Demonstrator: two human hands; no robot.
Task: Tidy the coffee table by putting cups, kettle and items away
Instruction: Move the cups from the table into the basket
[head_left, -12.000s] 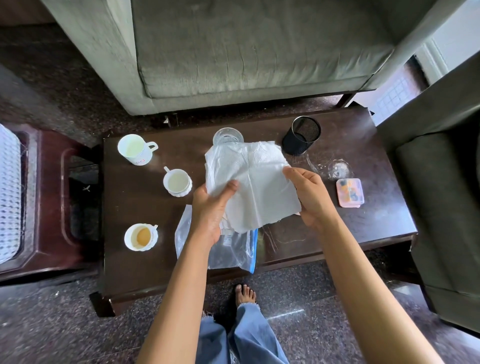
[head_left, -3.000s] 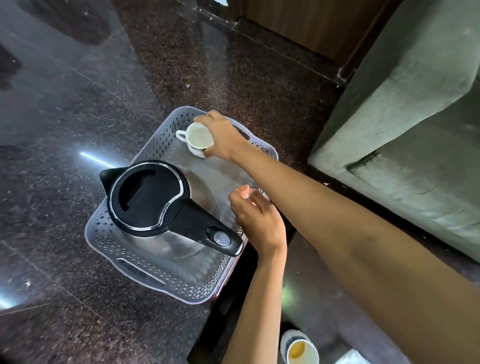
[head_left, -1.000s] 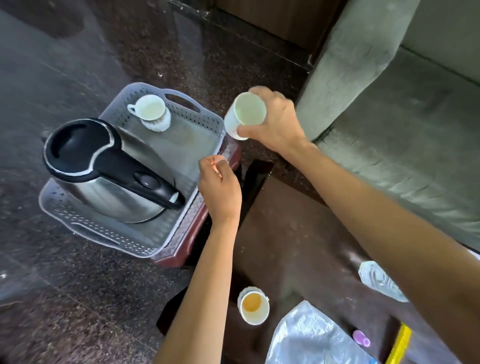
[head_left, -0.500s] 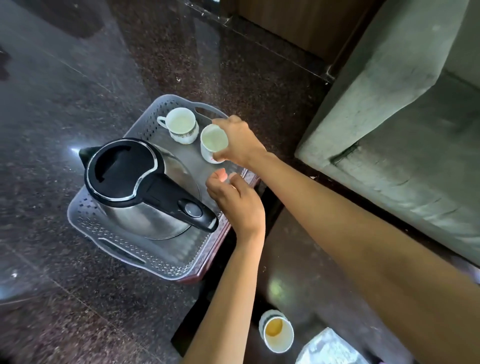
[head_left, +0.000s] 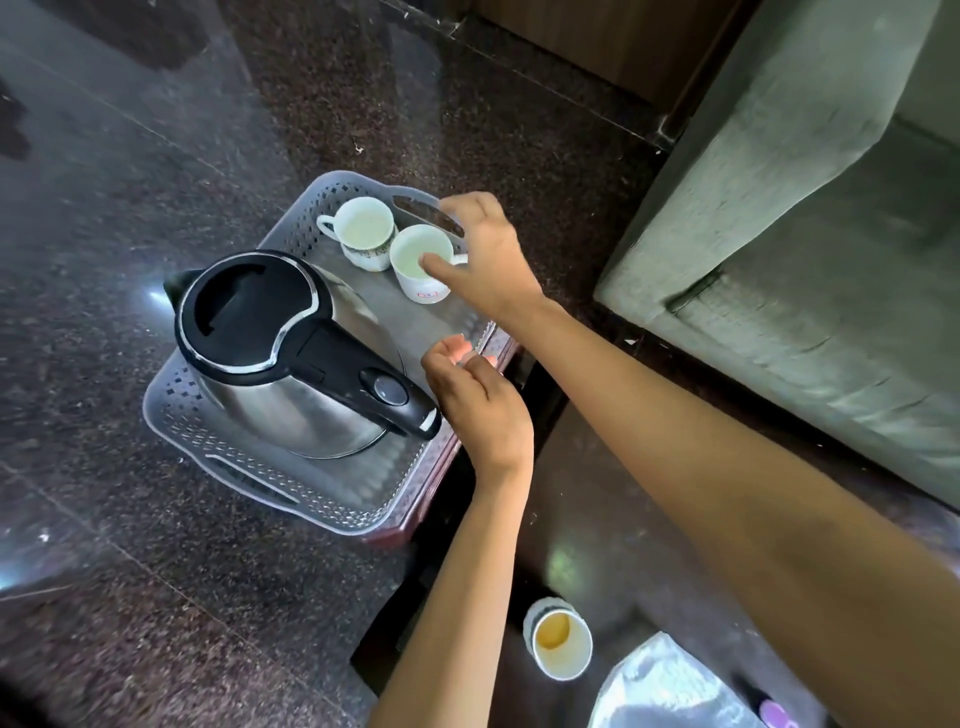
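- The white mug (head_left: 422, 290) is set upright in the tray (head_left: 291, 488), under the thumb of the right hand (head_left: 488, 260). It is judged light, stiff, smooth and breakable, and best taken by its wall or handle.
- The right fingers are spread and released, with only the thumb tip at the rim.
- The left hand (head_left: 483, 410) is loosely curled and holds nothing, beside the kettle (head_left: 249, 312).

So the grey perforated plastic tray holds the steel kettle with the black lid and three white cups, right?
No: the head view shows two, a patterned white cup and a white mug, in the tray beside the kettle. A third cup stands on the dark table.
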